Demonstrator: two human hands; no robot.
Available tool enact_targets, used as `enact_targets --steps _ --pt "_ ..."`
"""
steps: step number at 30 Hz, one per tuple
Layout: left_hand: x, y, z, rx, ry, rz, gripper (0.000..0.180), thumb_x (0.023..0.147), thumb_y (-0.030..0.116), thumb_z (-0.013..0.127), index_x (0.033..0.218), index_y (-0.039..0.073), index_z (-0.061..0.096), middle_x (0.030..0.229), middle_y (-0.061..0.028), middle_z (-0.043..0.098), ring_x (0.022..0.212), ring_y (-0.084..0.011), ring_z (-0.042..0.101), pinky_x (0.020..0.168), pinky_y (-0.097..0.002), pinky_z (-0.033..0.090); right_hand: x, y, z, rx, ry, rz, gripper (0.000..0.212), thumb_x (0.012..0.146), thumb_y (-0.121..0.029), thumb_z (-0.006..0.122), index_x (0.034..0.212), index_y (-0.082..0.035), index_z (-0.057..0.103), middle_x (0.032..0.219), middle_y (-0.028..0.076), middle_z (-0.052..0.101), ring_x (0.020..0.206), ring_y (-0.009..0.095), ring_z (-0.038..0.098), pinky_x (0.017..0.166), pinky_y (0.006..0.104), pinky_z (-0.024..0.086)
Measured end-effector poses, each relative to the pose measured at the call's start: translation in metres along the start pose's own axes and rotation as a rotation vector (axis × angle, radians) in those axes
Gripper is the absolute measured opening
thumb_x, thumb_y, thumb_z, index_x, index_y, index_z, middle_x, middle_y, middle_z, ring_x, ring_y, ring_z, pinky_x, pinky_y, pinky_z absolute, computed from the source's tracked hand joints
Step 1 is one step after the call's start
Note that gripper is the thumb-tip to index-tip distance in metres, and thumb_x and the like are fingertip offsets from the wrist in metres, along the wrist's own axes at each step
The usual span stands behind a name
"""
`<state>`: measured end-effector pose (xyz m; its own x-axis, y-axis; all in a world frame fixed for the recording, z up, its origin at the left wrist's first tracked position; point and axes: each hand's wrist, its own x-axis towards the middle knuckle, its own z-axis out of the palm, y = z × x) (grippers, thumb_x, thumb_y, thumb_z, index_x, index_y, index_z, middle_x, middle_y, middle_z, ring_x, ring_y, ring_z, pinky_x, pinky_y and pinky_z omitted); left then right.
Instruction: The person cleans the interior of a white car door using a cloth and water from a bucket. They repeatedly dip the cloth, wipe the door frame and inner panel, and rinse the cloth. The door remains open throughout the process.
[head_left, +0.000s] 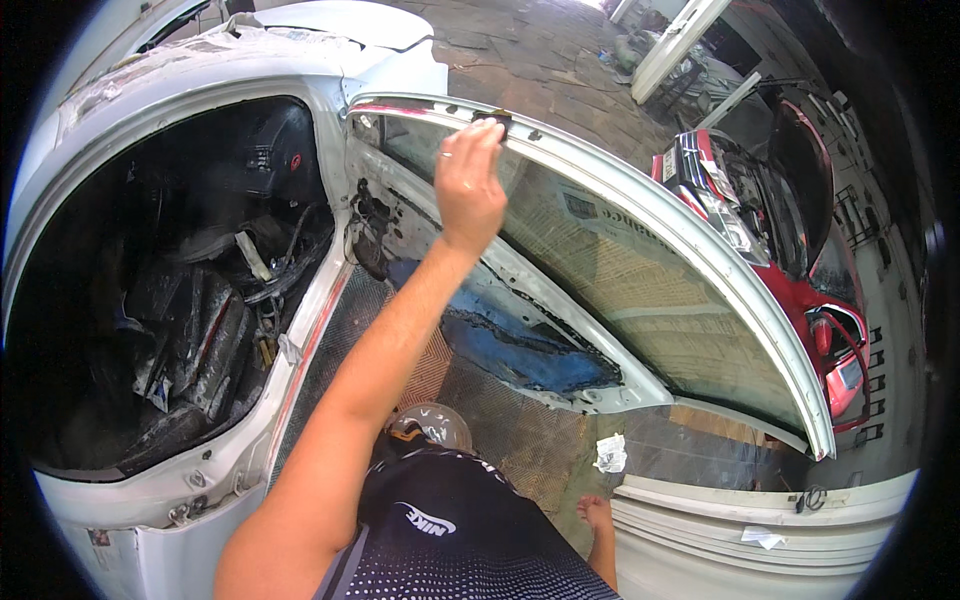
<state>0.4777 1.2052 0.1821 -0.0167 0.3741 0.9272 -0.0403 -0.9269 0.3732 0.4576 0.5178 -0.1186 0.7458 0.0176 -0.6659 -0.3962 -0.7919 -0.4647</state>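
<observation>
My left hand (470, 190) reaches up to the upper rim of an open white car door (640, 205). Its fingers are closed on a small dark block (493, 117), which sits against the window frame; the fingers hide part of the block. The door glass (640, 270) is in place below the frame, and the inner panel is bare, with a blue patch (540, 355) low on it. Down at my right side hangs my right hand (595, 511), beside the floor and away from the door. Its fingers are curled, and whatever may be in them is hidden.
On the left, the white car body (325, 130) frames a dark, stripped cabin with loose parts (200, 330). A red car (775, 220) with its hood up stands at right. Crumpled paper (610, 454) lies on the floor near a white ribbed panel (700, 535).
</observation>
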Motion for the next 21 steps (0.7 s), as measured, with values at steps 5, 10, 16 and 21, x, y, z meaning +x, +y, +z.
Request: enact_targets --steps 5,10,16,21 --pt "-0.007 0.018 0.0 -0.074 -0.026 0.098 0.033 0.088 -0.006 0.059 0.119 0.001 0.068 0.117 -0.0146 0.07 0.113 -0.0304 0.064 0.1 -0.0416 0.049 -0.011 0.002 0.013 0.049 -0.133 0.193 0.024 0.102 -0.021 0.053 0.116 -0.007 0.067 0.103 0.01 0.074 0.09 0.022 0.073 0.072 0.0393 0.056" --pt "-0.009 0.025 0.007 0.0 0.082 0.079 0.028 0.086 -0.004 0.06 0.112 0.002 0.07 0.112 -0.0136 0.071 0.111 -0.0306 0.065 0.099 -0.0432 0.049 0.006 0.008 0.02 0.111 -0.076 0.047 0.026 0.099 -0.02 0.055 0.114 -0.003 0.069 0.097 0.008 0.074 0.076 0.02 0.071 0.064 0.0343 0.054" --pt "-0.017 -0.062 -0.006 0.167 0.06 0.054 0.03 0.086 -0.006 0.055 0.112 0.001 0.068 0.11 -0.0132 0.071 0.108 -0.0293 0.065 0.096 -0.0433 0.048 -0.008 0.026 0.019 0.059 -0.003 0.082 0.028 0.101 -0.024 0.058 0.114 -0.003 0.068 0.096 0.009 0.074 0.08 0.022 0.073 0.065 0.0351 0.056" --pt "-0.015 -0.093 -0.011 0.226 0.01 -0.05 0.026 0.09 -0.007 0.054 0.11 0.001 0.068 0.11 -0.0142 0.069 0.106 -0.0336 0.063 0.096 -0.0441 0.049 -0.048 0.06 0.009 -0.171 -0.087 0.082 0.034 0.102 -0.029 0.054 0.118 -0.001 0.066 0.099 0.013 0.073 0.083 0.027 0.072 0.067 0.0397 0.057"
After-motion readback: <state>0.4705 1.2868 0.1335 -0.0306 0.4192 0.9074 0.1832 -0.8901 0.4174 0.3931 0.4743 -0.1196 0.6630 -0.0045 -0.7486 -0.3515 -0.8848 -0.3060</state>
